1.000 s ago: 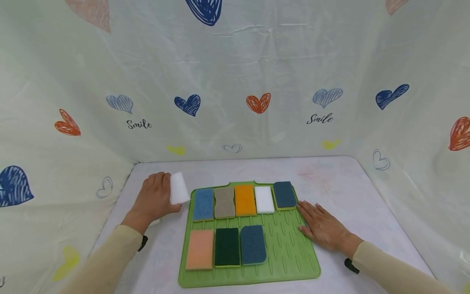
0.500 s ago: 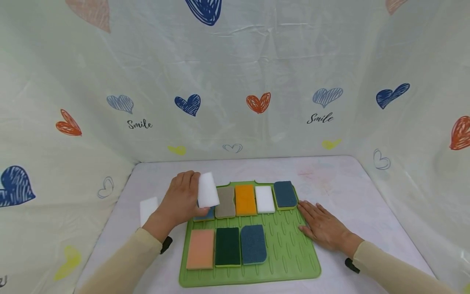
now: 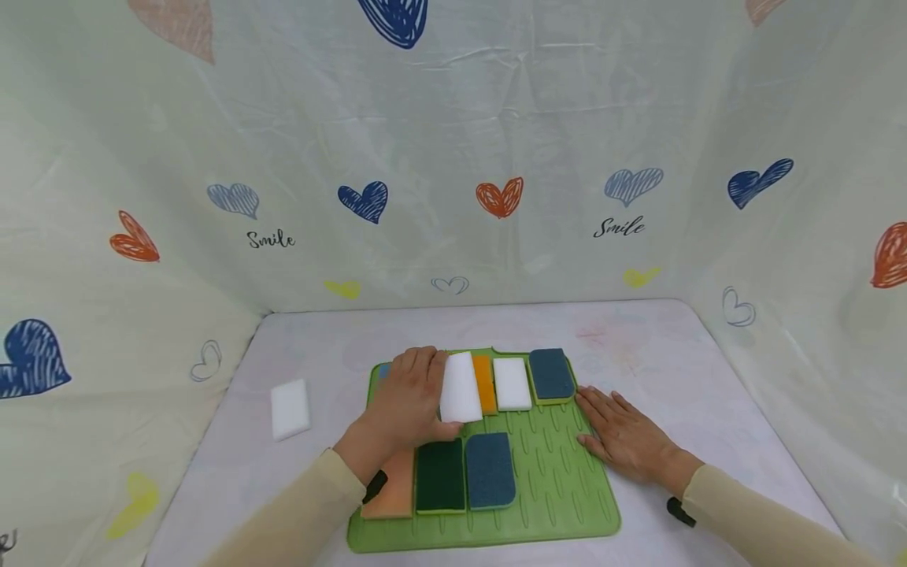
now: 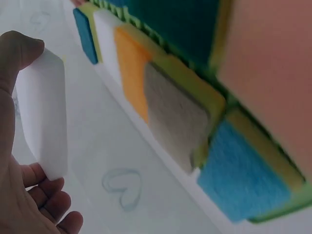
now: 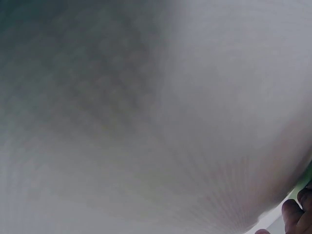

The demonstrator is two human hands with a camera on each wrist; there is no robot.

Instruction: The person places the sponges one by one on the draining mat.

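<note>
My left hand pinches a white sponge between thumb and fingertips, held up over the back row on a green ridged mat. The left wrist view shows this white block apart from the grey sponge, orange sponge and light blue sponge. Farther right in that row lie another white sponge and a dark blue scouring sponge. The front row has a peach sponge, partly covered by my wrist, a dark green one and a blue one. My right hand rests flat at the mat's right edge.
One more white sponge lies on the pale table, left of the mat. A white curtain printed with hearts hangs behind the table and along both sides.
The left hand has carried the white sponge rightward from beside the mat to over its back row, uncovering the white sponge left on the table. My right hand has stayed put.
</note>
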